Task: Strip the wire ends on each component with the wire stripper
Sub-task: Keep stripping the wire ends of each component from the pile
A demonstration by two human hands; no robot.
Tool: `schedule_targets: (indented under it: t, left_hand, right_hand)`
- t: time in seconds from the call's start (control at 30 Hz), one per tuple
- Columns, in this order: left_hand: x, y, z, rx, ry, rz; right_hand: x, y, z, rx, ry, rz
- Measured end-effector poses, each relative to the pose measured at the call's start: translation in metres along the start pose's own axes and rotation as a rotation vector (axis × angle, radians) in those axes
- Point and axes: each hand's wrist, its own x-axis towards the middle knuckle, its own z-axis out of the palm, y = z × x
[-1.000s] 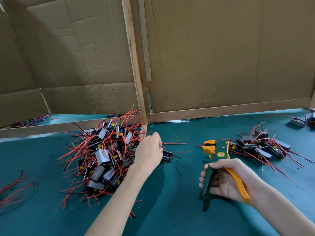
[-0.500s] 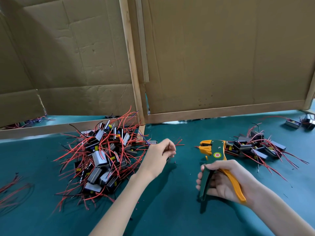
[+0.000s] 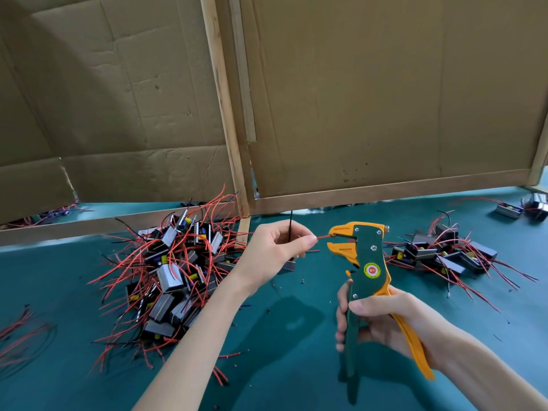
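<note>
Nearest my view, the right hand is wrapped round both handles of the wire stripper, holding it upright over the green table with its yellow jaws parted and facing left. Just beyond, the left hand pinches a red wire between thumb and forefinger. The wire's free end reaches right to the mouth of the jaws (I cannot tell whether it is actually inside them). A black wire sticks straight up out of the same grip, and the component hangs under that hand, mostly hidden. Left of it I see a big pile of components tangled in red leads. A smaller pile lies right of the stripper's head, and loose red wires lie at the left edge. Farther back, two separate components sit near the right corner. Cardboard panels in wooden frames stand along the rear.
</note>
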Motion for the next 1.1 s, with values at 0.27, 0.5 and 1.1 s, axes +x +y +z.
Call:
schedule_targets:
  t: [0.27, 0.5, 1.1]
  left_hand:
    - [-0.004, 0.008, -0.002, -0.011, -0.085, -0.087]
    - [-0.004, 0.011, -0.002, 0.008, -0.115, -0.090]
    - [-0.005, 0.006, -0.010, -0.310, -0.233, -0.185]
  right_hand:
    - [-0.001, 0.004, -0.003, -0.032, -0.064, -0.045]
    - [-0.002, 0.004, -0.003, -0.070, -0.072, -0.040]
    - [-0.003, 0.018, 0.021, -0.076, 0.253, -0.022]
